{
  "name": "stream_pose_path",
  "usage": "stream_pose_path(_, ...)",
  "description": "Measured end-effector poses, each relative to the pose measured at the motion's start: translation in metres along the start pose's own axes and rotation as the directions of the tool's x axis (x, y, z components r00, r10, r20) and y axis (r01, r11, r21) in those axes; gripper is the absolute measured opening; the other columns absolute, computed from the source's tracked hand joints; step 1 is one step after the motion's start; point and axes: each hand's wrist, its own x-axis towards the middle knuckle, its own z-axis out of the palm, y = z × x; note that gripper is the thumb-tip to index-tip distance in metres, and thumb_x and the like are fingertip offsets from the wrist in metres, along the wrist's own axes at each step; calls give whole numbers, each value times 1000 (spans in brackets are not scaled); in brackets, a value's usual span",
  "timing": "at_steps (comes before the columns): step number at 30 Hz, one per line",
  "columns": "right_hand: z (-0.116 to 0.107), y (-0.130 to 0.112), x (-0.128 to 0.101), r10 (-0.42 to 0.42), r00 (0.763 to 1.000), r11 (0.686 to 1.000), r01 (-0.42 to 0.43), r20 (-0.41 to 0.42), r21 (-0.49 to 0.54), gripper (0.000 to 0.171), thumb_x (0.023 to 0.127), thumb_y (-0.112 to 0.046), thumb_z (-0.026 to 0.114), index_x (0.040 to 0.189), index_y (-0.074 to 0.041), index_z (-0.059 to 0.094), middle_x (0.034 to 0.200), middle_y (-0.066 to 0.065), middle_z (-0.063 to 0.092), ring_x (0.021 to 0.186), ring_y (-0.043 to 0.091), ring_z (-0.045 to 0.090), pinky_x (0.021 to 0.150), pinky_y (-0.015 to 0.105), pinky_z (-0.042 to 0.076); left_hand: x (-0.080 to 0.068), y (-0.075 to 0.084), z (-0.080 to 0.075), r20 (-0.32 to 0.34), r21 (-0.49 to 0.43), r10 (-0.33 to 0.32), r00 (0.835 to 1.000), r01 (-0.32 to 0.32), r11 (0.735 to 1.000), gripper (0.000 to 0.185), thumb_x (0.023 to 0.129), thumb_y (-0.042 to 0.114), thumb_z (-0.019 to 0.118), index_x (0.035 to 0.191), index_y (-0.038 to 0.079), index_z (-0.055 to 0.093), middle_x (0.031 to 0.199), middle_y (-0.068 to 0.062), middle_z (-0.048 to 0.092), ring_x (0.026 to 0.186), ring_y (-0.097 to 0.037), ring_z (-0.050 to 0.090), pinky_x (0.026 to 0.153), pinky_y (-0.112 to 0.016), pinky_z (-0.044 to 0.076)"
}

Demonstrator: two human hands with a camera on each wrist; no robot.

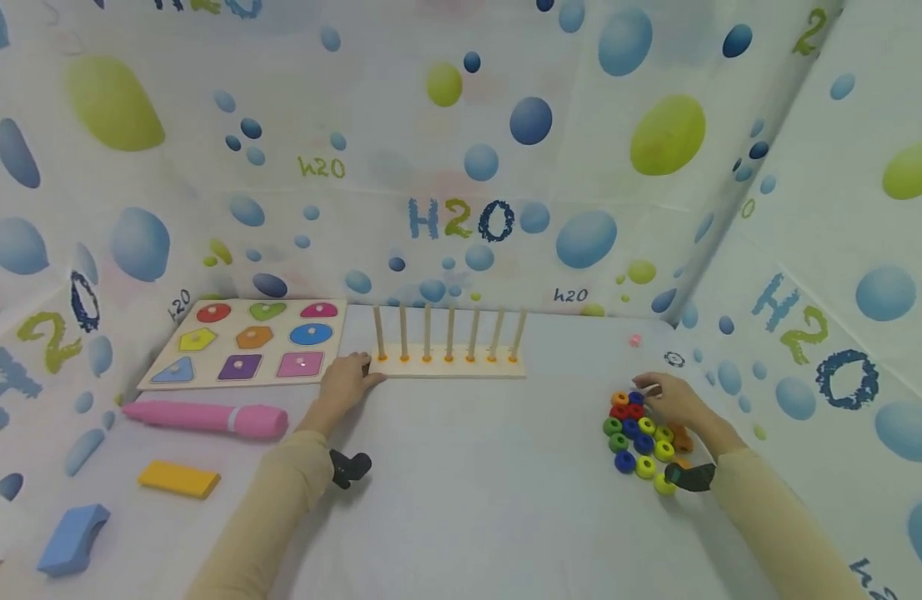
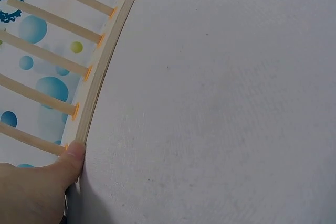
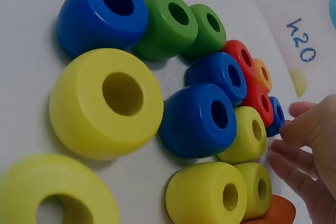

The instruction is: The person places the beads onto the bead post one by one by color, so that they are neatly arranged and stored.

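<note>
A wooden peg stand with a row of upright pegs stands toward the back of the table. My left hand holds its left end, the thumb on the front edge and the other fingers hidden behind. Over at the right lies a cluster of wooden beads in blue, yellow, green, red and orange. My right hand is at the far side of this cluster, fingers slightly bent and apart. Its fingertips are right at a blue bead, beside a red bead; nothing is gripped.
Left of the stand lies a shape puzzle board. Nearer are a pink marker-shaped toy, a yellow block and a blue arch block. A small pink piece lies at the back right, near the patterned cloth wall.
</note>
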Motion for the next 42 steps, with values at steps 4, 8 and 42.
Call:
stream_pose_path(4,1,2,-3,-32,999,999,33,11,-11,39,87,0,53,126,0,55,115,20,60,102,36,57,85,49,52,1,0,1,-12,5,-3,1000,3,1000,57,86,30,70,126,-7,55,118,-27,59,109,-43,55,94,-52,45)
stream_pose_path(8,4,3,-6,-23,1000,1000,23,-1,-20,35,87,-3,57,123,-3,59,109,16,62,98,32,58,81,47,53,0,-1,5,-13,6,-7,1000,7,1000,57,86,30,70,127,-7,55,119,-26,59,109,-42,56,95,-52,45)
stream_pose_path(42,8,-176,93,-314,854,926,373,-416,67,30,90,-9,64,117,3,57,110,20,63,101,31,62,87,38,53,-3,-4,12,-40,-28,-12,999,11,1000,59,88,30,68,130,-7,51,131,-27,51,121,-44,46,101,-54,38)
